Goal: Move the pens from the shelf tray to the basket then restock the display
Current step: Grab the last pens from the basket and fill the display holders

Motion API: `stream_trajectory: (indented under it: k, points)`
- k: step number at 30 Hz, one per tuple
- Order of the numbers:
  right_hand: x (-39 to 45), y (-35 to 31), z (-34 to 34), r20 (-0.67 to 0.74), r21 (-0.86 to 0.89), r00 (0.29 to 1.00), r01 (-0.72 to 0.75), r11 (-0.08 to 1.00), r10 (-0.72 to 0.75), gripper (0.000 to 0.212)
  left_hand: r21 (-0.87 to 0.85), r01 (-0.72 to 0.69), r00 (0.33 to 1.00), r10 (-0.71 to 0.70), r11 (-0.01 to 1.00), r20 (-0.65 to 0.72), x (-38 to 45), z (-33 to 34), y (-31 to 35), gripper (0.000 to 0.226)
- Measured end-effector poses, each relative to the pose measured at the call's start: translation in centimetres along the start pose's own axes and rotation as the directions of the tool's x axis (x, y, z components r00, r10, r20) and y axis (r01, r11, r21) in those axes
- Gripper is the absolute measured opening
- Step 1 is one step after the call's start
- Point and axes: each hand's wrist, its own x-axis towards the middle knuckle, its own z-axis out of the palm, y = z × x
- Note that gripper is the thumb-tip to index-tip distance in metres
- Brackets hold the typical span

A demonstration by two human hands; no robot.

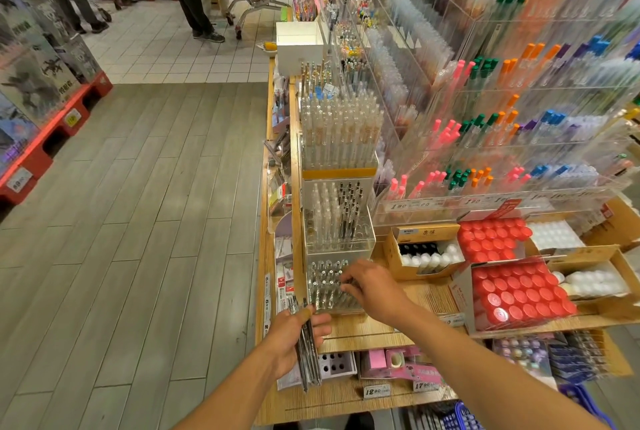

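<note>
The left hand (294,336) grips a bundle of pens (308,346), freeing the right hand (372,286), whose curled fingers pick more from the clear shelf tray (329,287); basket (460,415) waits at the lower edge.

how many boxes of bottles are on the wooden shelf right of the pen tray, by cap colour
Red-capped boxes: 2, the rear red box and the front red box
White-capped boxes: 2, the rear white box and the front white box
Mixed black and white box: 1, the mixed box
Total: 5 boxes
</note>
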Motion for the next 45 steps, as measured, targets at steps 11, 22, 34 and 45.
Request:
stream_trajectory:
  k: [11, 22, 34, 45]
  points:
    - [0.3, -1.7, 1.3, 0.039, -0.255, 0.994, 0.106, 0.961, -0.099, 0.01, 0.062, 0.005, 1.0, -0.004, 0.998, -0.01, 0.4, -0.2, 0.2, 0.035]
    - [0.7, -2.1, 0.4, 0.059, 0.001, 0.992, -0.107, 0.994, 0.107, 0.013, 0.005, -0.002, 1.0, 0.002, 1.0, 0.02, 1.0, -0.2, 0.4, 0.031]
    - [0.7, -3.6, -1.2, 0.37, 0.586, 0.886, -0.456, 0.67, 0.279, 0.011, -0.054, -0.004, 0.979, 0.015, 0.999, 0.203, 0.9, -0.2, 0.5, 0.047]
    - [1.1, -3.1, -3.1, 0.234, 0.526, 0.917, -0.398, 0.751, 0.322, 0.009, -0.096, -0.012, 0.999, 0.016, 0.995, 0.043, 1.2, -0.4, 0.3, 0.031]
